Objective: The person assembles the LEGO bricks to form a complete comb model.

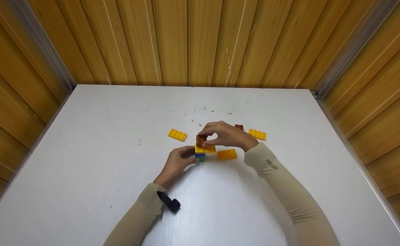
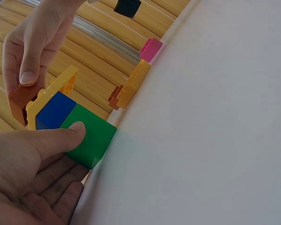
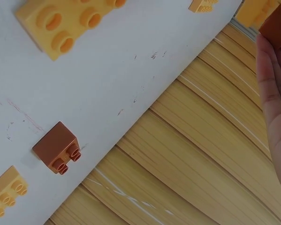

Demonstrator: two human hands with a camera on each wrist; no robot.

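A small tower of toy building bricks stands on the white table (image 1: 118,116). Its bottom is a green brick (image 2: 97,133), with a blue brick (image 2: 57,111) above and a yellow brick (image 1: 209,149) overhanging to the right. My left hand (image 1: 176,163) grips the green brick from the left, thumb on its near face, fingers behind. Between thumb and fingers, my right hand (image 1: 230,135) holds a brown brick (image 1: 200,139) at the left end of the yellow brick's studded top. In the left wrist view this brown brick looks slightly tilted against the studs.
An orange-yellow brick (image 1: 227,154) lies close right of the tower. Farther off are a yellow brick (image 1: 177,134) at left, another yellow brick (image 1: 257,134) at right and a second brown brick (image 3: 57,146). A pink brick (image 2: 151,49) shows in the left wrist view.
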